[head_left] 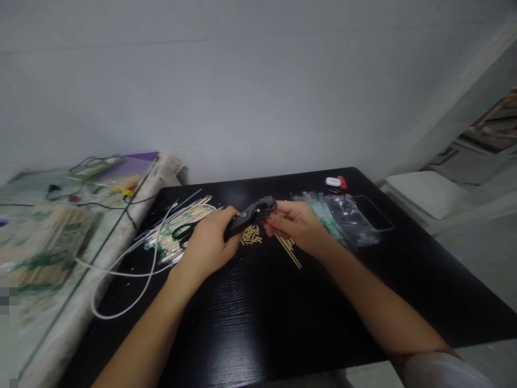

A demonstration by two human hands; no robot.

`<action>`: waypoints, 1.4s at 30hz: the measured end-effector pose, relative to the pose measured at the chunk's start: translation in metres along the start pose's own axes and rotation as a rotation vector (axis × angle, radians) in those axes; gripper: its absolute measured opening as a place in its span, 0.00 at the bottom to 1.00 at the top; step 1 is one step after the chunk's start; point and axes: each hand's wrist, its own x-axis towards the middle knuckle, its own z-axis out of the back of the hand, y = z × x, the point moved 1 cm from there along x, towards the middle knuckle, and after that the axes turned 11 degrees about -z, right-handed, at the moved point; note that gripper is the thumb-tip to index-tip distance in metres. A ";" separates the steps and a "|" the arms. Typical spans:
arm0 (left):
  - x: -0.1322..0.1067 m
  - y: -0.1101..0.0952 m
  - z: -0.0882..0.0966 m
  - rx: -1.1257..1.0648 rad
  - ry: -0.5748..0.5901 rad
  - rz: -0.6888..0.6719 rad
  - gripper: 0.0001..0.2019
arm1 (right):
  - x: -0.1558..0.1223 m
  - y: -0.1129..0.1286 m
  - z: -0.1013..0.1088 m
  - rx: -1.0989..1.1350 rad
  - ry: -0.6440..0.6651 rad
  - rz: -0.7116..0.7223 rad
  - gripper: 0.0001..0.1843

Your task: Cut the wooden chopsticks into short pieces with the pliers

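Observation:
Both my hands hold one dark, worn cutting tool [252, 214] above a black table [283, 323]. My left hand [208, 245] is closed round its handle end. My right hand [294, 222] is closed in a pinch on the other end. Just below the tool lies a small heap of short cut wooden bits [251, 235]. A few longer wooden sticks [288, 249] lie under my right hand.
Black-handled scissors [183, 233] rest on a pile of wrapped sticks [177, 223] at the left, with a white cable [121, 302] looping beside them. Clear plastic wrappers [343, 218], a phone [374, 213] and a small white and red item [336, 182] lie at the right. A cluttered glass-topped surface [60, 231] adjoins on the left.

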 end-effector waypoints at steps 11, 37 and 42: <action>0.001 0.000 0.002 0.002 0.002 -0.034 0.01 | 0.005 -0.009 0.004 0.109 0.118 -0.091 0.16; 0.001 0.005 -0.003 0.034 0.111 0.108 0.02 | 0.014 -0.023 0.004 0.249 0.067 -0.213 0.15; 0.002 0.007 -0.006 0.005 0.121 0.141 0.02 | 0.016 -0.025 0.003 0.260 0.042 -0.222 0.14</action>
